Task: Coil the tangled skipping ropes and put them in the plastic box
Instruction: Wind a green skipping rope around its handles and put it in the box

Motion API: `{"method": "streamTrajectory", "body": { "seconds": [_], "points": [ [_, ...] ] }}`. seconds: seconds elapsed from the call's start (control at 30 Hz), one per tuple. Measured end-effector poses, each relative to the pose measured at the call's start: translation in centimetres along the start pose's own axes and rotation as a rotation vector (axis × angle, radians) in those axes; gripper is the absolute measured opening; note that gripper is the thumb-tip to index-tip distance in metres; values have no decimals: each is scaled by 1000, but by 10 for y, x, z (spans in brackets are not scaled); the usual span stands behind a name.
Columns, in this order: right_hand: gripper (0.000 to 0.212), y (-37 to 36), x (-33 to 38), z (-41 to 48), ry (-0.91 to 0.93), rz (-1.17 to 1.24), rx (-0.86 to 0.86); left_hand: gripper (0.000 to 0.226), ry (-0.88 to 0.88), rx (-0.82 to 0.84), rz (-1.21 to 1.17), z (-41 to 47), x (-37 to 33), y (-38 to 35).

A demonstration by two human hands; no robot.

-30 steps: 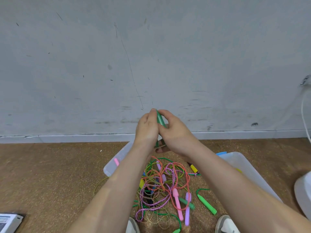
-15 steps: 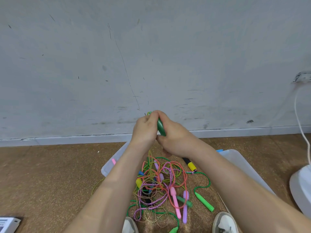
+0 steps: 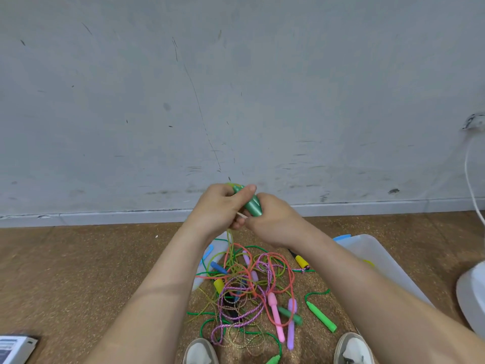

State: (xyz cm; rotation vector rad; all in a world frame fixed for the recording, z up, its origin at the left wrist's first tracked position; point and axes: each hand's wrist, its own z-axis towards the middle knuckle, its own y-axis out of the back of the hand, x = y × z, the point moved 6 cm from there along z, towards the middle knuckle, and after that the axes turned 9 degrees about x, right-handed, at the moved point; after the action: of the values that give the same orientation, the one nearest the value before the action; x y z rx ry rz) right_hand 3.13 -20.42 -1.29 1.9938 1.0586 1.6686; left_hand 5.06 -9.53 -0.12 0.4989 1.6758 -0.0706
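My left hand (image 3: 215, 206) and right hand (image 3: 273, 222) both grip one green handle (image 3: 252, 204). Its cord (image 3: 230, 241) hangs into the rope tangle (image 3: 244, 287) on the floor, plastic box (image 3: 378, 254) just right of it.

No readable text — printed label (image 3: 10, 346) blurred

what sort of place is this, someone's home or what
Indoors, most likely a plain utility or spare room; I can't tell whether it's a home. A scuffed grey wall meets a pale skirting board, the floor is brown and speckled, and a white cable hangs from a wall socket.
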Motion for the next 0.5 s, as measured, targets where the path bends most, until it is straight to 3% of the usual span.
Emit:
{"method": "streamTrajectory", "body": {
  "seconds": [0.07, 0.13, 0.2, 0.27, 0.33, 0.4, 0.5],
  "points": [
    [14, 0, 5, 0, 31, 41, 47, 53, -12, -117, 249, -6, -6, 13],
    [17, 2, 9, -5, 38, 227, 148, 63, -48, -383, 507, -15, -18, 36],
    [20, 4, 9, -11, 6, 444, 313, 58, -179, -537, 434, -21, -27, 54],
    [21, 2, 10, -18, -12, 628, 501, 37, -305, -408, 162, -17, -28, 54],
    [20, 1, 13, -23, -3, 768, 617, 28, -304, -141, 10, -12, -24, 36],
    [16, 1, 18, -24, 33, 852, 644, 27, -240, 52, -88, -9, -15, 17],
    [14, 10, 21, -21, 80, 923, 542, 11, -122, 60, -207, -6, -7, 13]
  ]
}}
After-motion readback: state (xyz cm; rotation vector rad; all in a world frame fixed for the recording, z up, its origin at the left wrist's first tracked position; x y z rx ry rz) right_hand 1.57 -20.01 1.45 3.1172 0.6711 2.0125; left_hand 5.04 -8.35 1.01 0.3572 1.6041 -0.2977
